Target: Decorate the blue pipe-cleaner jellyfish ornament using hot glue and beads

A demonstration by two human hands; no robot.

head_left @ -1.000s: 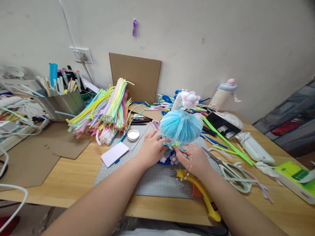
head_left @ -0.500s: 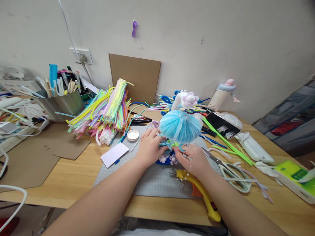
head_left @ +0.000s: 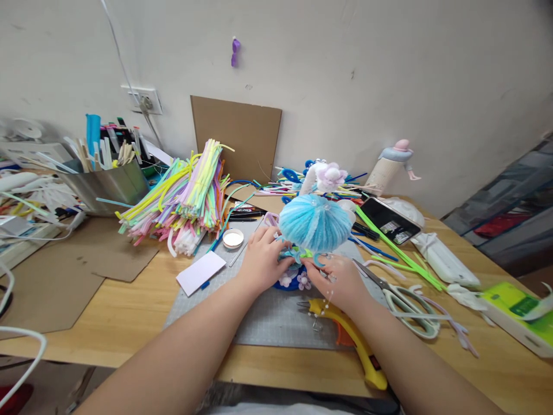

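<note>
On a grey cutting mat (head_left: 268, 323), a fuzzy blue craft (head_left: 317, 229) is gripped low by left hand (head_left: 264, 259) and right hand (head_left: 339, 281). Dome (head_left: 314, 219) and flowers (head_left: 304, 281) are in place; what remains cannot be told.

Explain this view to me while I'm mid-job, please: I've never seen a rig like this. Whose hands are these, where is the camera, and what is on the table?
There's no machine here: these are a person's bare left hand and right hand. The single camera sits on that person's head, looking forward and down.

Both hands are at a fuzzy craft piece, below its light-blue dome and near its dark-blue, flower-trimmed base. What exactly the fingers pinch is hidden.

On the wooden table lies a grey mat. Yellow-handled pliers lie beside the right forearm, with scissors farther right. Toward the left are a white card and a bundle of fuzzy stems.
</note>
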